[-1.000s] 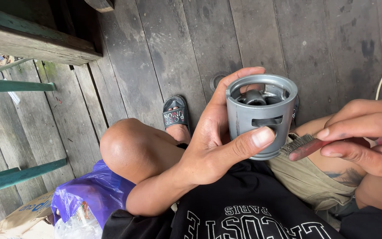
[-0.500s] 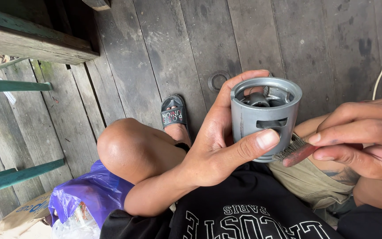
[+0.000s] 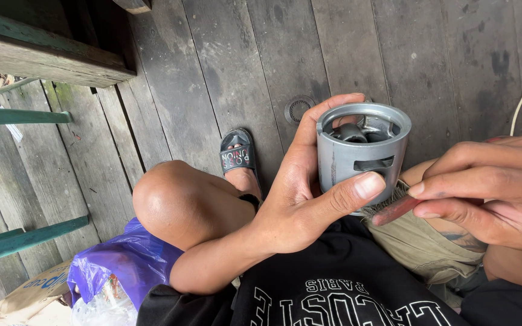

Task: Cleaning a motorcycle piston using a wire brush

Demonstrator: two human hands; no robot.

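My left hand point(image 3: 306, 193) grips a grey metal piston point(image 3: 357, 154), open end up, with the thumb across its skirt and fingers behind it. Its hollow inside shows the pin bosses. My right hand point(image 3: 490, 187) pinches a small brush with a reddish handle point(image 3: 394, 210); its bristles touch the lower right of the piston. Both hands are held over my lap, above a black shirt and khaki shorts.
My bare knee point(image 3: 176, 202) and a foot in a black sandal point(image 3: 237, 154) rest on grey wooden floorboards. A round metal ring point(image 3: 299, 108) lies on the boards. A purple plastic bag point(image 3: 122, 265) sits at lower left, green rails point(image 3: 19, 238) and a wooden bench point(image 3: 43, 57) at left.
The piston and both hands stay nearly in place; the brush has shifted slightly against the piston's lower edge.
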